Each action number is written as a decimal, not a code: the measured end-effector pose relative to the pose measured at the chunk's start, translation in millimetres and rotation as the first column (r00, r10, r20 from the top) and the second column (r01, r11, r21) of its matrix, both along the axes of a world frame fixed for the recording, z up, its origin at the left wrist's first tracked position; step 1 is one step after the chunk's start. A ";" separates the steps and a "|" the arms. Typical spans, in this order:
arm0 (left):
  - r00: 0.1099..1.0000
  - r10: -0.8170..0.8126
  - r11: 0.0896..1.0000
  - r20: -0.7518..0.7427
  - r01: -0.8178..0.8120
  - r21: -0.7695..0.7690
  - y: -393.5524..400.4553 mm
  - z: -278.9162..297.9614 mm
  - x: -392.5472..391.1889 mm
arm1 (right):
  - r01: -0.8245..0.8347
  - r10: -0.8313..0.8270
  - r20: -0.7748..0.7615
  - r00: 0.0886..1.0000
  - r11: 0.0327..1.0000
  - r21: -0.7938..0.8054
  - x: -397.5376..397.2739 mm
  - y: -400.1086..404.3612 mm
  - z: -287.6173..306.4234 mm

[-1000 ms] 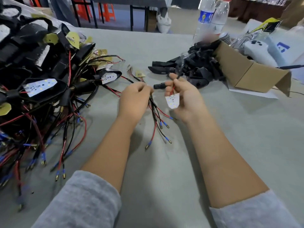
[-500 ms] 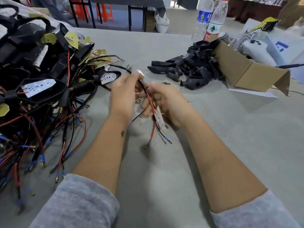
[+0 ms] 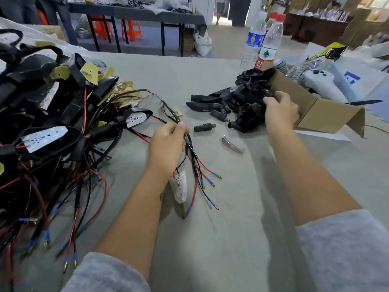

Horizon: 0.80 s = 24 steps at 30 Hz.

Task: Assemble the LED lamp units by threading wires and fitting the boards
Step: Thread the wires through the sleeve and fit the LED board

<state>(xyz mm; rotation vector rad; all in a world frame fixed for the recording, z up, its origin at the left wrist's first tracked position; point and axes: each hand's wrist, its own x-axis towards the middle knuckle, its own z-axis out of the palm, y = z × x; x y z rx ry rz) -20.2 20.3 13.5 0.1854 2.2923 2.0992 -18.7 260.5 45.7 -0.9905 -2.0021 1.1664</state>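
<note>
My left hand (image 3: 167, 144) is closed around a bundle of black and red wires (image 3: 194, 159) with blue-sleeved brass ends. A small white LED board (image 3: 179, 186) dangles from those wires below the hand. My right hand (image 3: 281, 112) rests on a heap of black lamp housings (image 3: 235, 102) in front of a cardboard box, its fingers curled over one black housing (image 3: 250, 119). A short black threaded stem (image 3: 204, 127) lies on the table between both hands.
A large tangle of assembled lamp units (image 3: 46, 127) with wires fills the left side. A cardboard box (image 3: 320, 114) stands at the right. Two water bottles (image 3: 267, 43) stand behind the heap. A small metal clip (image 3: 232, 144) lies near the stem.
My right hand has let go of the wires and board and moved right and away onto the heap of black housings. The left hand keeps the wires, with the board now hanging below it.
</note>
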 end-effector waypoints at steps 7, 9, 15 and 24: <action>1.000 -0.009 0.999 -0.010 0.008 -0.052 0.7 -3.1 -3.8 | -0.251 0.254 0.021 0.967 0.962 -0.112 -18.4 -0.8 -22.2; 1.000 -0.021 0.999 -0.003 0.020 -0.050 1.4 -4.2 -3.6 | -0.321 0.321 0.089 0.943 0.947 -0.019 -22.1 -27.5 -26.7; 0.999 -0.033 0.998 -0.014 0.032 -0.046 -0.5 -3.2 -0.1 | -0.629 0.625 0.110 0.773 0.778 0.003 -11.9 -83.0 -28.5; 0.946 -0.254 0.967 -0.202 0.243 -0.076 0.5 6.3 20.7 | -0.520 0.388 -0.416 0.822 0.810 -0.272 30.6 -126.3 -3.0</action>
